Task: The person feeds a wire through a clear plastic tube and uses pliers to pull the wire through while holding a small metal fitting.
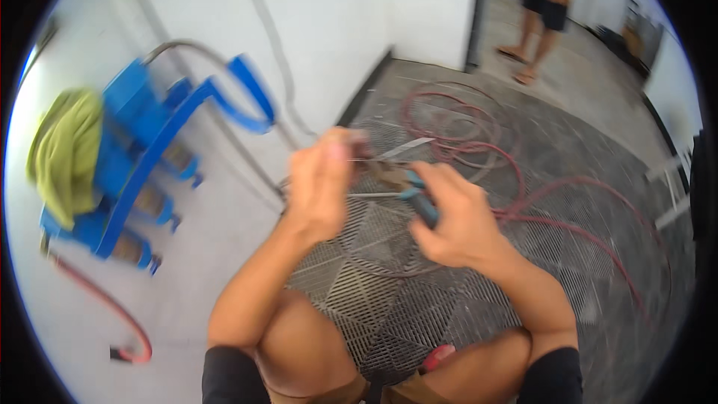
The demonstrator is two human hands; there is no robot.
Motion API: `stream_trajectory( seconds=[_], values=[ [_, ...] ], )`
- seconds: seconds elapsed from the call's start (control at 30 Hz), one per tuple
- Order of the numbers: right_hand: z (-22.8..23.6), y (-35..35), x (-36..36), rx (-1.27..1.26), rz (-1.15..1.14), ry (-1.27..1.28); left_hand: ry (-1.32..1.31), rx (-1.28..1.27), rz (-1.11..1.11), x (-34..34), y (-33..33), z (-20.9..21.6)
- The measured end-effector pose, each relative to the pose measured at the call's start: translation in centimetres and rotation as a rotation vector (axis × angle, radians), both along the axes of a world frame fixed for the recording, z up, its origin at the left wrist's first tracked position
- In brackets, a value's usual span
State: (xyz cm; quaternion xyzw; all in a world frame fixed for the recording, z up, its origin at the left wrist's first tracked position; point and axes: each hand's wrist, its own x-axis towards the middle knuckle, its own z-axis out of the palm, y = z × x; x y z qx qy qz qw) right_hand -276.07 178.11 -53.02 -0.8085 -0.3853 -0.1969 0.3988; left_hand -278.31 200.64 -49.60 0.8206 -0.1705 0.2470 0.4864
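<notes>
My right hand (460, 217) grips a pair of pliers (425, 208) by its dark and teal handles. The jaws point left, toward the fingers of my left hand (320, 176). That hand is closed in a pinch close to the jaws, with a thin line running between them; motion blur hides what exactly it holds. A pale flat strip (405, 148) shows just beyond the jaws. Below them, a thin light-coloured rod or cable (370, 194) stretches between my hands; whether either hand touches it I cannot tell.
A blue wall-mounted filter unit (138, 153) with a green cloth (67, 153) stands at left, with hoses. Red hose (516, 172) lies coiled and trailing over the grey grid floor mat (419, 307). A person (550, 7) stands far right; a white frame (673, 187) is at the right edge.
</notes>
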Motion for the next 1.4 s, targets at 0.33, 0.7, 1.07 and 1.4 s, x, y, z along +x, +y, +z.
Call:
stream_trajectory(
  seconds=[0.33, 0.7, 1.07, 1.4],
  values=[
    [0.2, 2.8, -0.8, 0.097, 0.562, 0.937, -0.424, -0.039, -0.191, 0.0, 3.6, -0.8],
    [-3.7, 4.0, -1.6, 0.419, 1.441, 2.135, -0.393, -0.007, -0.448, 0.3, 5.6, -0.4],
    [-2.3, 3.8, 0.6, 0.375, 1.354, 1.864, 0.013, 0.099, -0.458, -0.7, 7.4, 0.7],
    [-0.5, 2.2, 2.9, 0.403, 0.650, 0.973, 0.151, -0.098, -0.104, -1.2, 6.1, 1.2]
  ],
)
